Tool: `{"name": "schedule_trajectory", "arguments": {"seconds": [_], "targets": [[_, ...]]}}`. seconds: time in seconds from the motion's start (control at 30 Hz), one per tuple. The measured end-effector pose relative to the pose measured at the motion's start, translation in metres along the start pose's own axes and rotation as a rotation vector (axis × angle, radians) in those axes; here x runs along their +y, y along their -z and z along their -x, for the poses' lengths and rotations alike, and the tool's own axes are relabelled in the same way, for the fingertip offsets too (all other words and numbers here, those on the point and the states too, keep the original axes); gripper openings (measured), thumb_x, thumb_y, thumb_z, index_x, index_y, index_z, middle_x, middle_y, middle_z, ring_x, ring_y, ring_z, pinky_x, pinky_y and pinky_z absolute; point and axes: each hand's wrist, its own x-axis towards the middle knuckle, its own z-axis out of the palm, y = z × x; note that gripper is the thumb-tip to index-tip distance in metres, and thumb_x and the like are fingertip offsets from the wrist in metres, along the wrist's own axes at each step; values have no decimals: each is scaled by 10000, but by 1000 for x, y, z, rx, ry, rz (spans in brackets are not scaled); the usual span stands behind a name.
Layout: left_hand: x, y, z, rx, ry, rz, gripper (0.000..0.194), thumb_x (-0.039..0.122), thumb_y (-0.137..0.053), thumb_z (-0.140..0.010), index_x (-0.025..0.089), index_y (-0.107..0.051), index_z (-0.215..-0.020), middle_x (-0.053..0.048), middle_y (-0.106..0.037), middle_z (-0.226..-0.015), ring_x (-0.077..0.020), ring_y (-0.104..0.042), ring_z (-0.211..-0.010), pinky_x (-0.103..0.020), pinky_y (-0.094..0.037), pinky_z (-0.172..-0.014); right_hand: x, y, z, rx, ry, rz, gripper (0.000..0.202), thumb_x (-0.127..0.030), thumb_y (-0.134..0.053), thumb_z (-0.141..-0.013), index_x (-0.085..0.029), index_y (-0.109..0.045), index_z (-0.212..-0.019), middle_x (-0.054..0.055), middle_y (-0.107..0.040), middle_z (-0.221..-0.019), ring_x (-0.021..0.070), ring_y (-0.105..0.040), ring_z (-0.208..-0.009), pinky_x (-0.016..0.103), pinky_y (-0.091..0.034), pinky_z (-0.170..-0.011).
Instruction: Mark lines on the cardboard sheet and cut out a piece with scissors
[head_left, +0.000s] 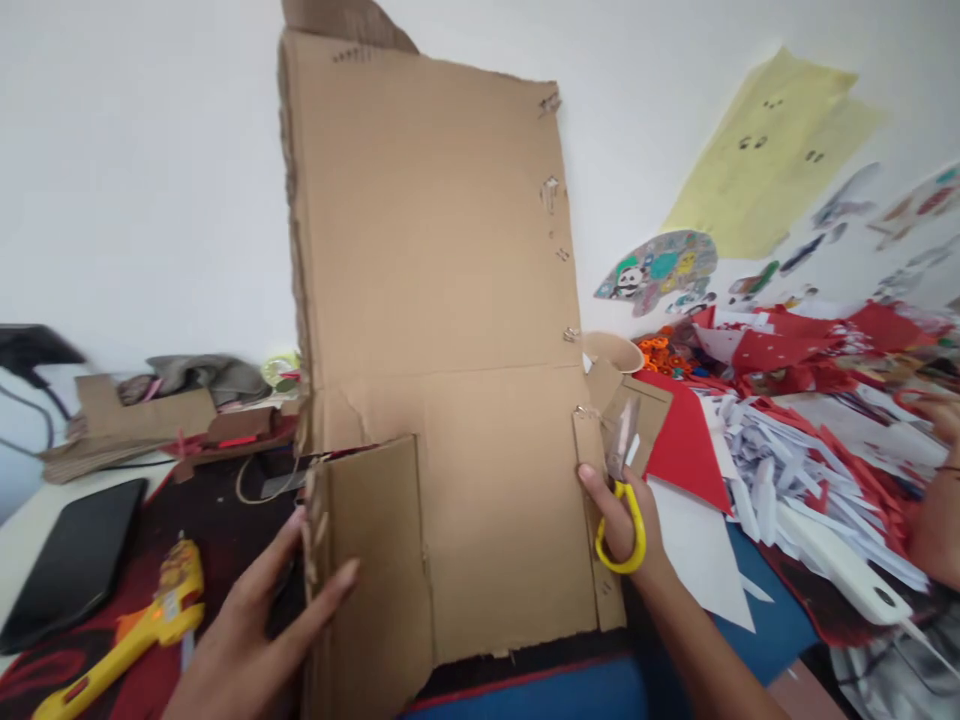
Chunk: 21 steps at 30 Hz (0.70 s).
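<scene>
A tall sheet of brown cardboard stands upright in the centre, with a cut flap folded out at its lower left. At the flap's left edge is my left hand, thumb on the flap's face and fingers behind, closed around the cardboard. My right hand holds scissors with yellow handles, blades pointing up, and its thumb presses the cardboard's right edge beside a narrow strip. Some fingers of this hand are hidden behind the board.
On the left lie a yellow glue gun, a black phone and cardboard scraps. Red paper, white paper strips and a white tool lie on the right. Another person's arm shows at the right edge.
</scene>
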Motion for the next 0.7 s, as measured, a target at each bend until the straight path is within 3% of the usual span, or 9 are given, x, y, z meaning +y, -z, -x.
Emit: {"name": "schedule_trajectory", "arguments": {"seconds": [0.07, 0.13, 0.2, 0.3, 0.37, 0.47, 0.6, 0.63, 0.7], "targets": [[17, -8, 3, 77, -307, -127, 261, 409, -753, -997, 430, -816, -1249, -2, -785, -1407, -240, -481, -1612, -517, -295, -1373, -1, 8, 1, 26, 5, 77, 566, -754, -767, -794, -202, -685, -700, 60, -684, -658, 274, -609, -666, 357, -498, -593], [41, -14, 2, 201, -778, -459, 377, 236, -686, -1030, 418, -774, -1348, 34, -751, -1499, -176, -247, -1717, -502, -161, -1418, -1, 20, 3, 64, 31, 151, 568, -763, -749, -786, -215, -660, -661, 58, -652, -625, 262, -571, -628, 353, -453, -560], [67, -16, -1, 135, -1006, -538, 290, 261, -617, -1068, 287, -781, -1306, 13, -704, -1581, -189, -236, -1720, -490, -101, -1426, 0, 34, 3, 121, 61, 226, 551, -763, -727, -771, -226, -683, -656, 83, -681, -641, 298, -601, -653, 380, -454, -576], [99, -18, 0, 128, -1097, -584, 375, 67, -519, -1022, 267, -791, -1185, 44, -746, -1514, -171, -308, -1687, -516, -99, -1414, 5, 59, 3, 209, 37, 384, 513, -745, -737, -730, -276, -639, -548, 118, -633, -543, 327, -568, -559, 431, -398, -533], [113, -19, 6, 17, -976, -645, 508, -34, -439, -984, 286, -785, -1174, 75, -782, -1446, -148, -414, -1624, -526, -60, -1401, 9, 75, 1, 220, 66, 390, 424, -671, -752, -761, -274, -713, -615, 157, -716, -632, 390, -646, -623, 470, -435, -572], [118, -19, 14, -40, -997, -688, 555, -46, -380, -988, 291, -786, -1160, 91, -847, -1294, -136, -517, -1557, -523, -36, -1390, 6, 88, 1, 182, 117, 365, 372, -623, -756, -792, -256, -810, -770, 173, -805, -799, 466, -726, -794, 510, -499, -642], [100, -10, 7, 40, -1182, -609, 375, 101, -474, -1045, 259, -803, -1133, 47, -862, -1183, -227, -376, -1664, -531, -132, -1422, -18, 75, 2, 85, 106, 403, 509, -737, -741, -778, -265, -658, -606, 88, -647, -598, 317, -584, -581, 425, -438, -533], [93, -7, 3, 83, -1155, -581, 326, 156, -499, -1062, 251, -808, -1104, 12, -864, -1141, -239, -309, -1695, -539, -118, -1430, -24, 66, 3, 64, 110, 411, 561, -765, -742, -764, -274, -567, -557, 55, -565, -543, 274, -529, -545, 397, -409, -511], [78, 0, -4, 16, -1083, -584, 313, 305, -510, -1112, 245, -790, -1238, -15, -854, -1221, -224, -192, -1730, -527, -60, -1441, -35, 44, 2, 38, 114, 377, 607, -800, -726, -775, -272, -505, -574, 16, -501, -537, 227, -479, -543, 355, -385, -509]]}}
